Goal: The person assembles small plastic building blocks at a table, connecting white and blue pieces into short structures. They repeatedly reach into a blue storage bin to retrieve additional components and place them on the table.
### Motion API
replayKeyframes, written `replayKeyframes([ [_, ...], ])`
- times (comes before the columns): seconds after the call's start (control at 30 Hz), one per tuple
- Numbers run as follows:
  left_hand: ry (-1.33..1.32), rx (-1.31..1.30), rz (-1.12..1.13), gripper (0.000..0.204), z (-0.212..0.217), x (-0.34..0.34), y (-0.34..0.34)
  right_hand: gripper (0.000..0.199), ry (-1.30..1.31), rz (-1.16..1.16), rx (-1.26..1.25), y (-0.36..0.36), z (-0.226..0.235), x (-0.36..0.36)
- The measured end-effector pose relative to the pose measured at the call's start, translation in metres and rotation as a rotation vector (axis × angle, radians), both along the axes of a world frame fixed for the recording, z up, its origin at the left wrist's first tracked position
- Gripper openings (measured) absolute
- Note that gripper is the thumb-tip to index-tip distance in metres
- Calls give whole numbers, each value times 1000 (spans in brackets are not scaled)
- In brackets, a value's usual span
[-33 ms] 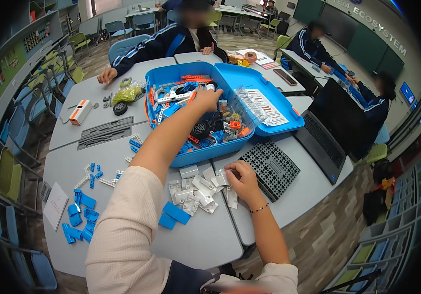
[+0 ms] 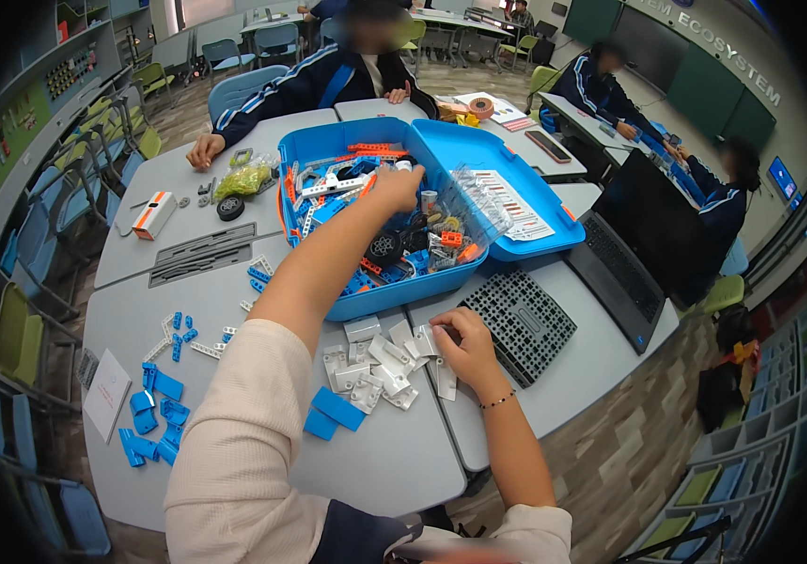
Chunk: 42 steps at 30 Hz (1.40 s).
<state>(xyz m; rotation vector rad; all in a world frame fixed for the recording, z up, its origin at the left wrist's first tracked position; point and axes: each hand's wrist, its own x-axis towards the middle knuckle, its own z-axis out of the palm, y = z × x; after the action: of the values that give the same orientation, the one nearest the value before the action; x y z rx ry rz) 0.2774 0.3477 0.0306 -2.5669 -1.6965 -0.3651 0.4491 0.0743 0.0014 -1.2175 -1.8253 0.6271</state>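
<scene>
An open blue plastic box (image 2: 394, 296) full of mixed building parts stands in the middle of the grey table (image 2: 140, 310). My left hand (image 2: 396, 188) reaches into it, fingers curled down over the white and orange parts; whether it holds one is hidden. Nearer to me, my right hand (image 2: 464, 343) rests on a pile of white and grey pieces (image 2: 375, 367), its fingers pinched on one white piece at the pile's right edge. Two flat blue pieces (image 2: 333, 414) lie just in front of the pile.
A black grid plate (image 2: 521, 324) and a dark laptop (image 2: 629, 254) lie to the right. Small blue pieces (image 2: 154, 423) and a white card (image 2: 107, 395) sit at the left. A dark grey plate (image 2: 201, 254) and a white-orange module (image 2: 154, 214) lie farther back. A person sits across the table.
</scene>
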Motion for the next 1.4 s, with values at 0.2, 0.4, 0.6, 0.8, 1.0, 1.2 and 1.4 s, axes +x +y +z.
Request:
replayKeyframes([
  [0.2,-283,1,233,55,8,-6,26,12,-31,7,49,7,0,-3],
  [0.4,-233,-229,141,56,13,-6,32,13,-10,10,-42,9,0,-4],
  [0.6,-185,-53,129,45,4,9,19,13,1,22,-43,8,1,-5],
  [0.8,-639,146,146,44,51,0,-9,13,43,19,-36,9,-1,-2],
  [1.0,-866,-75,-242,27,100,-43,-127,13,51,12,-63,9,0,-2],
  [1.2,-467,-202,-575,12,61,-48,-263,15,66,42,-66,11,-3,-1],
  [1.4,-433,-274,-617,21,20,-22,-272,17,106,51,-92,11,-7,1],
])
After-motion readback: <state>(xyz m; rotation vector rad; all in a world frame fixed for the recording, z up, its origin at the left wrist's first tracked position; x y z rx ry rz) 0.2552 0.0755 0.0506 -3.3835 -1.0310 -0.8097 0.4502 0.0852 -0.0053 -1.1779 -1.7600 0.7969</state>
